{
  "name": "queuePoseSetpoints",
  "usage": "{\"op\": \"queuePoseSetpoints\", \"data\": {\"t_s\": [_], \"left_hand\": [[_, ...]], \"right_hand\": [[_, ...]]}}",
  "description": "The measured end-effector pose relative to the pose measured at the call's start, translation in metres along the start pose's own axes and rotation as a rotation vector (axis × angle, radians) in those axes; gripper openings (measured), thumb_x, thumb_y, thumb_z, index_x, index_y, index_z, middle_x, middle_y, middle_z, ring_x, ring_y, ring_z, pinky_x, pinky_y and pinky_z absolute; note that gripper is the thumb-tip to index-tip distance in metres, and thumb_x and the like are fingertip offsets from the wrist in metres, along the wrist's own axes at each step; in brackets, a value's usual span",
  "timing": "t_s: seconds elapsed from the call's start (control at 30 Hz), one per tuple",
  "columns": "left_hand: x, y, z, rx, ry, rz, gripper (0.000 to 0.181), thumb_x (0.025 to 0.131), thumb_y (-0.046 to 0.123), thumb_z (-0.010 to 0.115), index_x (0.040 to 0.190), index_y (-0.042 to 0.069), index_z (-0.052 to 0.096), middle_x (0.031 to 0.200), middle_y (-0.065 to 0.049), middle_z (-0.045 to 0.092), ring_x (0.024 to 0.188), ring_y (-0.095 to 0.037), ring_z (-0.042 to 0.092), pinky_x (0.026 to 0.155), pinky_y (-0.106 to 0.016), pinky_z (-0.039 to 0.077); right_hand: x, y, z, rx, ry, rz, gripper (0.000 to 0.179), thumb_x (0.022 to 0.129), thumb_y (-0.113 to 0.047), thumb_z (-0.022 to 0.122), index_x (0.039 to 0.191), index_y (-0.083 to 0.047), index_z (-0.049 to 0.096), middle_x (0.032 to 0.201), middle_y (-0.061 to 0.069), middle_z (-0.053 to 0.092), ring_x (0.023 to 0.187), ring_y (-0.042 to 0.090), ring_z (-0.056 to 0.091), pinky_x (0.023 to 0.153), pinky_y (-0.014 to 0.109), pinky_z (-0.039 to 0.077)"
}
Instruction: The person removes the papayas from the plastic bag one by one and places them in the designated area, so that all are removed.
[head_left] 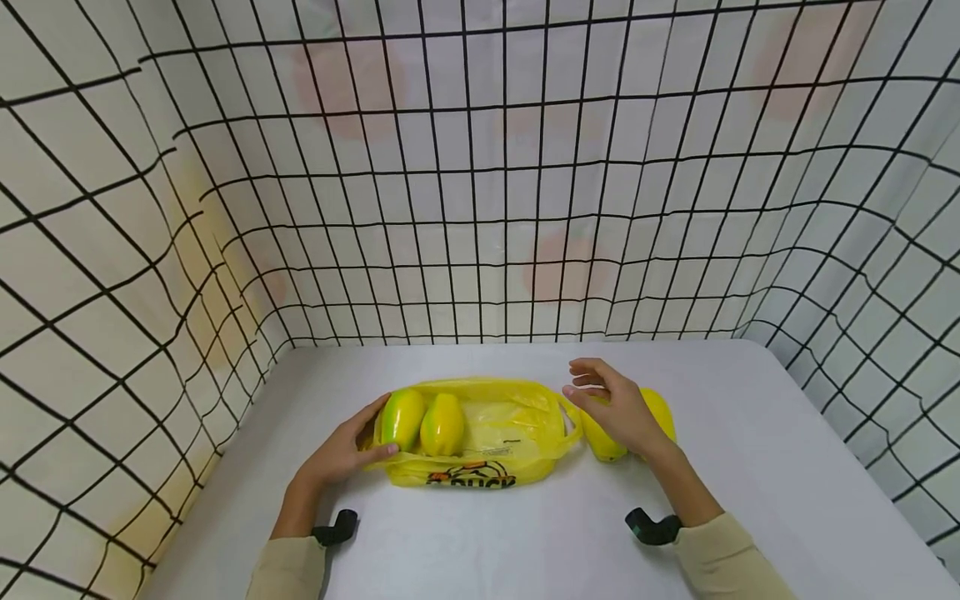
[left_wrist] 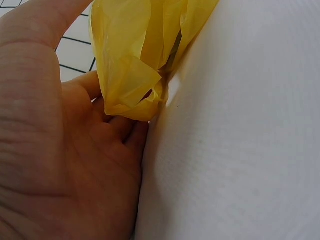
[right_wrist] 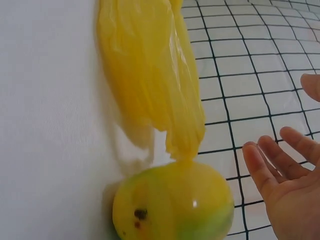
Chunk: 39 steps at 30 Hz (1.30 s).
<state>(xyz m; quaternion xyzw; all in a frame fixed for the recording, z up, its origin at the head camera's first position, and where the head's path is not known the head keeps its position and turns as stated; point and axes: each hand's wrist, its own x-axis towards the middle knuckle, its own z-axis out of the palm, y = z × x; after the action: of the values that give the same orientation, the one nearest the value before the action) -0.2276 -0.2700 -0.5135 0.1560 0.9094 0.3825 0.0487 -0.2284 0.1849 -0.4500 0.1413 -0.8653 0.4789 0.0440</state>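
Observation:
A yellow plastic bag (head_left: 517, 417) with dark printing lies on the table, its mouth facing up. Inside its left part are two yellow-green fruits, a greener one (head_left: 402, 419) and a yellower one (head_left: 443, 425), mango-like in shape. My left hand (head_left: 347, 446) holds the bag's left end, thumb in front and fingers behind; the left wrist view shows crumpled plastic (left_wrist: 130, 60) against those fingers. My right hand (head_left: 618, 410) hovers, fingers loosely bent and holding nothing, above more yellow fruit (head_left: 602, 437) by the bag's right handle. One fruit (right_wrist: 172, 205) there shows green patches and a dark spot.
A white table surface (head_left: 487, 542) lies under everything. Black wire grid (head_left: 487, 225) stands along the back and both sides, with pale cloth behind it. A dark band with a small device (head_left: 652, 527) sits on each wrist.

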Motion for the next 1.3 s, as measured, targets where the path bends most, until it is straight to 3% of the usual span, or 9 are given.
{"op": "queuePoseSetpoints", "data": {"t_s": [0.3, 0.57, 0.87, 1.13, 1.3], "left_hand": [[0.0, 0.0, -0.002, -0.023, 0.002, -0.018, 0.09, 0.081, 0.056, 0.069, 0.154, 0.034, 0.021, 0.16, -0.001, 0.027, 0.147, -0.032, 0.027, 0.116, -0.06, 0.024], [0.0, 0.002, -0.001, -0.016, 0.003, -0.017, 0.091, 0.081, 0.056, 0.069, 0.154, 0.034, 0.021, 0.16, -0.001, 0.027, 0.147, -0.031, 0.028, 0.116, -0.059, 0.026], [0.0, 0.003, -0.002, -0.017, -0.003, -0.021, 0.09, 0.082, 0.055, 0.069, 0.155, 0.033, 0.021, 0.16, -0.001, 0.027, 0.146, -0.031, 0.028, 0.116, -0.059, 0.026], [-0.001, 0.005, -0.002, -0.022, -0.009, -0.037, 0.092, 0.08, 0.056, 0.07, 0.155, 0.033, 0.021, 0.16, 0.0, 0.027, 0.147, -0.03, 0.028, 0.116, -0.059, 0.026], [0.0, 0.006, -0.002, -0.027, -0.005, -0.032, 0.091, 0.08, 0.056, 0.07, 0.154, 0.033, 0.022, 0.16, 0.0, 0.027, 0.147, -0.03, 0.028, 0.116, -0.059, 0.025]], "right_hand": [[0.007, -0.016, 0.02, 0.053, -0.041, -0.038, 0.049, 0.091, -0.05, 0.062, 0.132, -0.025, 0.051, 0.129, 0.001, 0.058, 0.115, 0.022, 0.06, 0.095, 0.038, 0.054], [0.009, -0.027, 0.035, 0.113, -0.095, 0.011, 0.048, 0.09, -0.052, 0.063, 0.131, -0.03, 0.051, 0.134, 0.003, 0.056, 0.118, 0.019, 0.059, 0.096, 0.033, 0.054], [0.012, -0.034, 0.05, 0.159, -0.12, 0.02, 0.047, 0.091, -0.05, 0.062, 0.13, -0.027, 0.053, 0.135, 0.007, 0.055, 0.118, 0.021, 0.058, 0.097, 0.035, 0.053], [0.015, -0.036, 0.065, 0.138, -0.162, 0.044, 0.06, 0.09, -0.055, 0.061, 0.137, -0.019, 0.05, 0.137, 0.005, 0.054, 0.121, 0.021, 0.056, 0.102, 0.042, 0.05], [0.017, -0.039, 0.073, 0.121, -0.178, 0.059, 0.054, 0.089, -0.056, 0.061, 0.135, -0.027, 0.05, 0.136, 0.003, 0.056, 0.12, 0.02, 0.057, 0.102, 0.043, 0.049]]}}
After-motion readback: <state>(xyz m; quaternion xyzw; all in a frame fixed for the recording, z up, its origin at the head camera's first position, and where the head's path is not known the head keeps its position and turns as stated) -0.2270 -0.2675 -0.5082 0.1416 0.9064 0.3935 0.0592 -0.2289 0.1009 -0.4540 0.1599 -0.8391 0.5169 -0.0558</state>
